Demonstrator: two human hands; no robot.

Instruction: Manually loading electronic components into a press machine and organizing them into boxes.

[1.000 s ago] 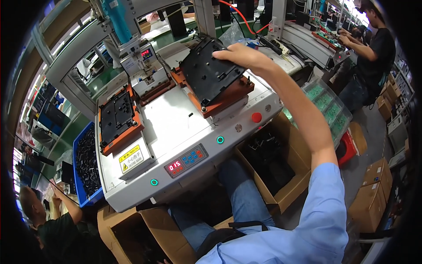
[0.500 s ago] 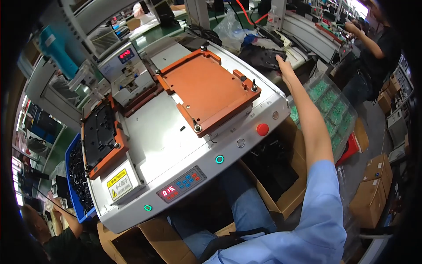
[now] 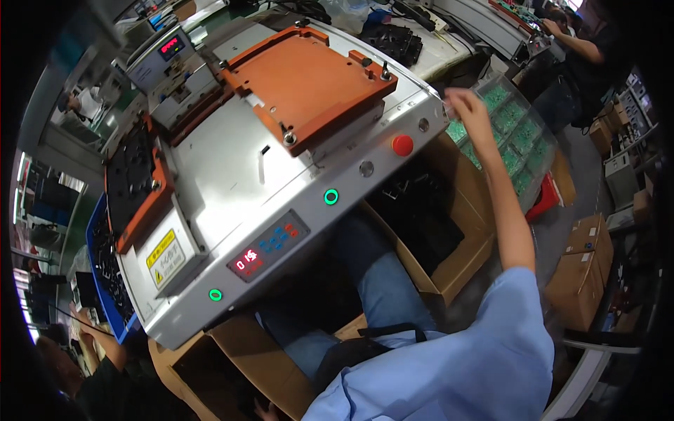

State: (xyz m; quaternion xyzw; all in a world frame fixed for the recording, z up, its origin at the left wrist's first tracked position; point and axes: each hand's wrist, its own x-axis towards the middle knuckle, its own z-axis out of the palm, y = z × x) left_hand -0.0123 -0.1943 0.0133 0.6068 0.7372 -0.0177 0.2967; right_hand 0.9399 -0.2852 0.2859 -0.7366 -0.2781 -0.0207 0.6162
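Observation:
My right hand [image 3: 469, 116] hovers near the machine's right corner, by a clear compartment tray [image 3: 516, 126] of small green pieces. Its fingers are loosely bent, and nothing shows between them. Of my left hand [image 3: 265, 410], only a few fingers show at the lower edge, apart, inside an open cardboard box [image 3: 260, 361]. In front of me the white machine [image 3: 232, 168] carries an orange fixture plate [image 3: 309, 81] with nothing on it. A second orange fixture [image 3: 163, 175], at the left, holds a black flat panel [image 3: 131, 179]. Black moulded parts [image 3: 397, 43] lie on the side table.
A red button [image 3: 402, 145] and lit green buttons [image 3: 331, 197] line the machine's front. A box of black parts [image 3: 421, 224] stands below right. A blue bin [image 3: 105, 270] of black pieces sits at left. Other people work at far right and lower left.
My right hand has left the black part on the side table and come back toward me, beside the green-piece tray. Fingers of my left hand have appeared at the lower edge. The view has shifted.

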